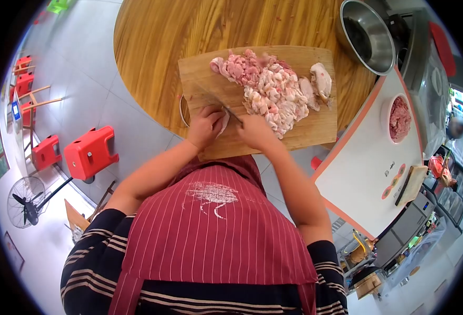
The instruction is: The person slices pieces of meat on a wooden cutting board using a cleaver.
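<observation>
A wooden cutting board (294,135) lies at the near edge of the round table. My right hand (256,132) is wrapped round the handle of a knife (232,114), whose blurred blade points up and left over the board. Just left of it, my left hand (207,125) presses with bent fingers on a pale piece of meat (223,124), close beside the blade. A heap of cut pink and whitish meat (276,92) covers the board's middle. Two larger pale pieces (322,81) lie at its right end.
The round wooden table (152,47) carries a steel bowl (367,39) at its right edge. On a white table (365,163) to the right stand a bowl of meat (398,119) and a small board (413,185). Red stools (88,153) and a fan (26,202) are at the left.
</observation>
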`<state>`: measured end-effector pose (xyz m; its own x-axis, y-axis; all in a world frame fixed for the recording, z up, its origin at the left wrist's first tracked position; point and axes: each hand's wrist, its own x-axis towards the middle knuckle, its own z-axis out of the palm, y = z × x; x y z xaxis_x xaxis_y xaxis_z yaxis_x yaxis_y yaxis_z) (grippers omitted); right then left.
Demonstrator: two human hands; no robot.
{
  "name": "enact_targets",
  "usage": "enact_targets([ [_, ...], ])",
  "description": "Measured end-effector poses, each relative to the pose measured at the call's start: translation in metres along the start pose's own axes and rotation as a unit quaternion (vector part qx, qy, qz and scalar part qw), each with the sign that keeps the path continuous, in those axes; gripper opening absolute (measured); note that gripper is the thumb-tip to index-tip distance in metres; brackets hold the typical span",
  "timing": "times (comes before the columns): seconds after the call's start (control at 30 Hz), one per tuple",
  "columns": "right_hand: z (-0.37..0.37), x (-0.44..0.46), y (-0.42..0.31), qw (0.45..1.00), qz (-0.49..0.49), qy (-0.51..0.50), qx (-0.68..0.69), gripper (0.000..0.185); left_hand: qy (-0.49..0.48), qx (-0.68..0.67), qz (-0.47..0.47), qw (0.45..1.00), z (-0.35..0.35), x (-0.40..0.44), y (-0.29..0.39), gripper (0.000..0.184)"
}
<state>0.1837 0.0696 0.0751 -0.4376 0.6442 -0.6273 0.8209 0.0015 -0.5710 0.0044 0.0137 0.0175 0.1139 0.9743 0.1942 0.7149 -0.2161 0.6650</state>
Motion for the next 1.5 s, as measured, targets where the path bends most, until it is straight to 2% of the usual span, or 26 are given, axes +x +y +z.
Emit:
enact_targets([
  [0.03, -0.004, -0.01, 0.021, 1.0, -0.005, -0.019, 0.011, 0.025, 0.004, -0.001, 0.006, 1.0, -0.001, -0.002, -0.001, 0.019],
  [0.1, -0.004, -0.035, 0.054, 0.995, -0.004, 0.094, 0.016, 0.024, 0.011, -0.002, 0.006, 1.0, -0.001, -0.004, -0.002, 0.018],
  [0.13, -0.005, -0.043, 0.049, 0.996, -0.003, 0.09, 0.013, 0.024, 0.023, -0.015, 0.005, 1.0, 0.0, -0.003, -0.002, 0.017],
  [0.2, -0.01, -0.06, 0.041, 0.995, 0.069, 0.077, 0.003, 0.025, 0.038, -0.033, 0.007, 0.999, 0.003, -0.002, -0.001, 0.017],
  [0.27, 0.004, -0.072, 0.029, 0.994, 0.036, 0.107, -0.001, 0.025, 0.035, -0.006, 0.007, 0.999, 0.005, 0.001, 0.001, 0.018],
  [0.33, 0.008, -0.079, 0.008, 0.996, 0.092, 0.023, -0.007, 0.024, 0.025, 0.007, -0.002, 1.0, 0.005, 0.001, 0.001, 0.018],
  [0.5, 0.016, -0.08, -0.009, 0.995, 0.094, 0.016, -0.027, 0.021, 0.017, 0.009, -0.013, 1.0, 0.007, 0.001, -0.001, 0.021],
  [0.6, 0.022, -0.056, -0.011, 0.996, 0.077, 0.029, -0.021, 0.021, 0.031, 0.02, 0.023, 0.999, 0.008, -0.001, -0.005, 0.024],
  [0.67, 0.026, -0.045, -0.006, 0.997, 0.061, 0.05, -0.023, 0.022, 0.007, 0.001, -0.013, 1.0, 0.007, 0.002, -0.005, 0.026],
  [0.73, 0.027, -0.042, -0.004, 0.997, 0.055, 0.052, -0.011, 0.022, 0.005, 0.009, -0.01, 1.0, 0.007, 0.001, -0.003, 0.027],
  [0.93, 0.019, -0.084, 0.006, 0.995, 0.096, 0.01, -0.012, 0.018, 0.014, 0.029, -0.02, 0.999, 0.008, 0.001, 0.0, 0.027],
  [1.03, 0.024, -0.071, 0.004, 0.996, 0.082, 0.029, 0.026, 0.023, 0.008, 0.023, -0.013, 1.0, 0.008, 0.001, -0.004, 0.026],
  [1.27, 0.014, 0.01, -0.041, 0.998, 0.053, 0.029, 0.007, 0.023, 0.036, 0.032, -0.019, 0.999, 0.012, 0.001, -0.003, 0.018],
  [1.37, 0.012, -0.004, -0.023, 0.998, 0.028, 0.034, -0.036, 0.022, 0.029, 0.038, -0.006, 0.999, 0.01, 0.001, -0.003, 0.015],
  [1.43, 0.024, -0.016, 0.021, 0.998, -0.014, 0.055, -0.027, 0.021, 0.043, 0.025, -0.004, 0.999, 0.008, 0.003, 0.002, 0.015],
  [1.5, 0.007, -0.043, 0.05, 0.999, -0.017, 0.02, -0.018, 0.022, 0.057, 0.012, -0.006, 0.998, 0.007, 0.002, 0.004, 0.014],
])
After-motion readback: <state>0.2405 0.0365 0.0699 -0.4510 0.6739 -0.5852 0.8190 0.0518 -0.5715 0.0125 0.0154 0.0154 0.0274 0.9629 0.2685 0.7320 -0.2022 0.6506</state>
